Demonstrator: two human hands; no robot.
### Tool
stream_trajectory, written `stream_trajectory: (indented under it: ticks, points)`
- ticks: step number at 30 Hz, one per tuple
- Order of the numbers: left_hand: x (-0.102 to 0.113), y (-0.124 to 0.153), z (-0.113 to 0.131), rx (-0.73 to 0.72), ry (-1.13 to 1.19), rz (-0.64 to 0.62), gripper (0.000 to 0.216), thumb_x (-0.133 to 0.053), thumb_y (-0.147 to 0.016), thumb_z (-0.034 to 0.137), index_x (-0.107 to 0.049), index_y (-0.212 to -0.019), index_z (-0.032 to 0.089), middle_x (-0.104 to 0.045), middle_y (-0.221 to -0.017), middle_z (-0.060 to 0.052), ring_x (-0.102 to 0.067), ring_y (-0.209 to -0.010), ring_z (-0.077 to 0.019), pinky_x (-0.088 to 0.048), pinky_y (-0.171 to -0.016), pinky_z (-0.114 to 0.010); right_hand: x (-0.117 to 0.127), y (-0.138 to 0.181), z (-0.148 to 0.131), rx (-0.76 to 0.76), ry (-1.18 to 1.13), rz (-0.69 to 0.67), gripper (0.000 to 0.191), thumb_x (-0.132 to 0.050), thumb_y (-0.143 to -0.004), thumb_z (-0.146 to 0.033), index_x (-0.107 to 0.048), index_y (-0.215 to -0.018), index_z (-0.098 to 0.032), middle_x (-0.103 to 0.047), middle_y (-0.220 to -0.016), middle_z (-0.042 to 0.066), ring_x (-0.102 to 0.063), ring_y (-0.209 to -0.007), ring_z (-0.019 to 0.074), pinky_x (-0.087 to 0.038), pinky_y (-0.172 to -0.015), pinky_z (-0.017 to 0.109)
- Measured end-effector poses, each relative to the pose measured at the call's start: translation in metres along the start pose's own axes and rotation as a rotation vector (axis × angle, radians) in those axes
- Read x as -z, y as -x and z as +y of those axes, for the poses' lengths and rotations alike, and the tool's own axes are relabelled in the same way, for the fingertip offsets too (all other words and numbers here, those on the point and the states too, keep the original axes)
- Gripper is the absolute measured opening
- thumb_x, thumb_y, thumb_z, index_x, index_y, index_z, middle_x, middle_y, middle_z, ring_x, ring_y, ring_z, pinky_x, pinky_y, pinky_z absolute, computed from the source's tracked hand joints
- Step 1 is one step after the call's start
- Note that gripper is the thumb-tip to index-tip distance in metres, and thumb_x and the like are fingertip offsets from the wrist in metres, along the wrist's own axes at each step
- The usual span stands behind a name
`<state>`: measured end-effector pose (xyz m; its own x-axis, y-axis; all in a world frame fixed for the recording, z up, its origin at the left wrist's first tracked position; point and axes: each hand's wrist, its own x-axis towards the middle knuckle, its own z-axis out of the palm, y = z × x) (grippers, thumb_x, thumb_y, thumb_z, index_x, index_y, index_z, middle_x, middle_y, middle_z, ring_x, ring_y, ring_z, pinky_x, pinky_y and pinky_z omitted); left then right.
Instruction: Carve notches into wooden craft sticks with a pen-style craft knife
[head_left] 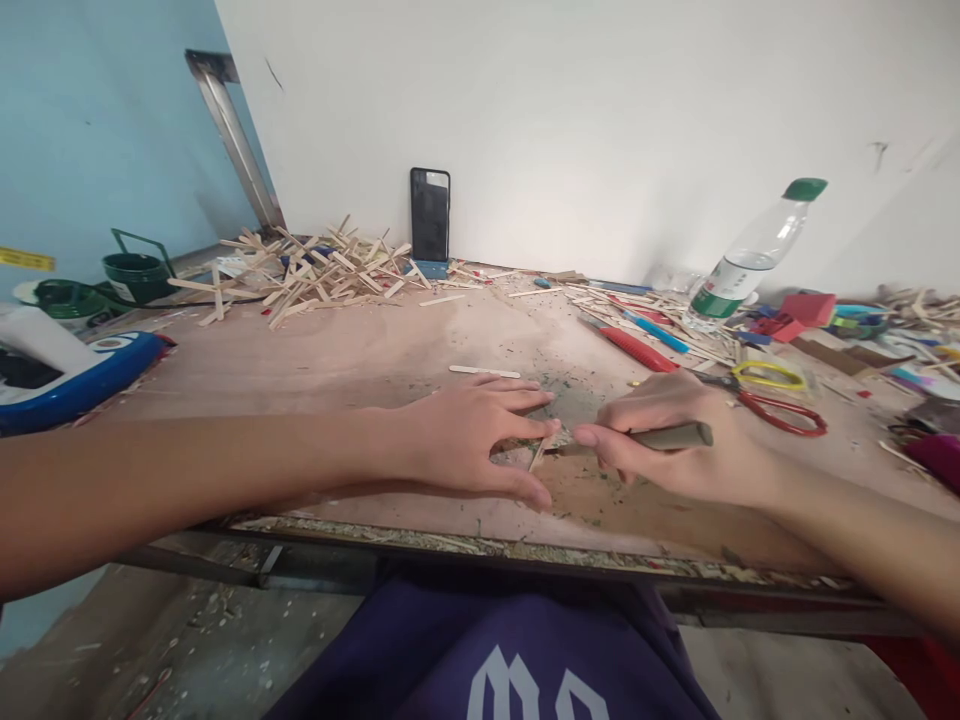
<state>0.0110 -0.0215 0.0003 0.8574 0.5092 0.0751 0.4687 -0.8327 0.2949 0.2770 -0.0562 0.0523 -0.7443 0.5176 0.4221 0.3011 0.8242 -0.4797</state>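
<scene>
My left hand (pixel 472 435) lies on the wooden table (pixel 315 360), its fingers pressing down a small wooden stick (pixel 537 455) near the front edge. My right hand (pixel 675 450) is closed round a tool with a grey-green handle (pixel 675 436), and the tool's tip meets the stick between the two hands. Green and wood shavings are scattered around that spot.
A loose stick (pixel 484 372) lies just beyond my left hand. A heap of wooden sticks (pixel 315 268) and a phone (pixel 430 214) leaning on the wall stand at the back. Red scissors (pixel 772 408), a red-handled tool (pixel 634 348), a plastic bottle (pixel 750 258) and craft clutter fill the right side.
</scene>
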Motion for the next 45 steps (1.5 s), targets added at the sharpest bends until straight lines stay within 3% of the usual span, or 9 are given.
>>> stream_trajectory:
  ticks: [6,11,15,21,27,34,37,41,45]
  points:
    - [0.000,0.000,0.000,0.002,0.003,-0.008,0.092,-0.071,-0.100,0.087,-0.060,-0.171,0.029,-0.037,-0.187,-0.014,-0.035,-0.176,-0.0411,-0.023,-0.147,-0.058,0.001,-0.001,0.002,0.022,0.001,-0.012,0.049,-0.071,-0.111,-0.014,-0.060,-0.065,-0.021,-0.064,-0.054,-0.005,-0.055,-0.045,0.0068,-0.039,-0.051,0.027]
    - [0.001,0.000,0.001,0.017,0.026,-0.021,0.091,-0.070,-0.100,0.088,-0.059,-0.171,0.031,-0.036,-0.188,-0.013,-0.033,-0.177,-0.0411,-0.022,-0.146,-0.063,0.006,-0.001,0.008,-0.010,-0.056,-0.071,0.049,-0.071,-0.113,-0.022,-0.065,-0.065,-0.021,-0.070,-0.058,-0.002,-0.060,-0.048,0.0083,-0.045,-0.053,0.025]
    - [0.003,0.000,0.004,0.045,0.042,-0.035,0.092,-0.070,-0.099,0.089,-0.058,-0.171,0.033,-0.035,-0.188,-0.012,-0.030,-0.178,-0.0430,-0.016,-0.145,-0.071,0.004,-0.002,0.005,-0.094,-0.081,-0.042,0.051,-0.072,-0.115,-0.030,-0.069,-0.065,-0.022,-0.072,-0.056,-0.003,-0.067,-0.045,0.0097,-0.051,-0.049,0.021]
    - [0.005,0.000,0.005,0.059,0.042,-0.065,0.092,-0.071,-0.099,0.088,-0.057,-0.172,0.034,-0.032,-0.189,-0.012,-0.027,-0.179,-0.0432,-0.011,-0.145,-0.074,-0.008,0.002,-0.002,-0.154,-0.056,0.089,0.056,-0.073,-0.114,-0.034,-0.066,-0.061,-0.022,-0.066,-0.048,-0.004,-0.061,-0.037,0.0091,-0.048,-0.043,0.021]
    - [0.004,0.000,0.003,0.046,0.047,-0.055,0.094,-0.070,-0.099,0.090,-0.056,-0.173,0.033,-0.031,-0.190,-0.012,-0.027,-0.179,-0.0420,-0.012,-0.145,-0.071,-0.010,0.004,0.002,-0.091,-0.030,0.085,0.055,-0.076,-0.111,-0.027,-0.064,-0.058,-0.020,-0.062,-0.048,-0.005,-0.052,-0.039,0.0070,-0.039,-0.044,0.027]
    - [0.001,0.002,0.002,-0.007,-0.009,-0.008,0.091,-0.069,-0.101,0.088,-0.059,-0.171,0.031,-0.036,-0.187,-0.014,-0.036,-0.176,-0.0413,-0.018,-0.145,-0.068,0.002,0.002,0.008,-0.162,-0.010,0.123,0.065,-0.072,-0.113,-0.048,-0.060,-0.055,-0.021,-0.056,-0.047,-0.003,-0.047,-0.041,0.0090,-0.037,-0.045,0.029]
    - [-0.001,0.003,0.000,-0.040,0.004,0.026,0.089,-0.065,-0.102,0.089,-0.061,-0.169,0.030,-0.039,-0.186,-0.015,-0.037,-0.175,-0.0415,-0.020,-0.145,-0.068,0.008,0.001,0.009,-0.260,0.018,0.226,0.070,-0.069,-0.112,-0.061,-0.058,-0.055,-0.022,-0.053,-0.046,-0.002,-0.046,-0.042,0.0106,-0.033,-0.043,0.030]
    - [-0.001,0.006,0.001,-0.041,0.006,0.041,0.089,-0.061,-0.104,0.089,-0.062,-0.169,0.027,-0.042,-0.185,-0.015,-0.037,-0.175,-0.0424,-0.022,-0.145,-0.068,0.016,-0.002,0.011,-0.362,0.049,0.366,0.076,-0.061,-0.112,-0.070,-0.044,-0.053,-0.025,-0.041,-0.047,-0.003,-0.041,-0.048,0.0116,-0.029,-0.048,0.031]
    - [-0.001,0.006,0.003,-0.023,-0.007,0.033,0.094,-0.057,-0.102,0.095,-0.062,-0.169,0.029,-0.043,-0.184,-0.014,-0.039,-0.174,-0.0409,-0.022,-0.145,-0.067,0.017,-0.004,0.020,-0.423,0.022,0.308,0.073,-0.062,-0.110,-0.072,-0.040,-0.058,-0.026,-0.037,-0.052,-0.006,-0.034,-0.051,0.0106,-0.029,-0.051,0.030]
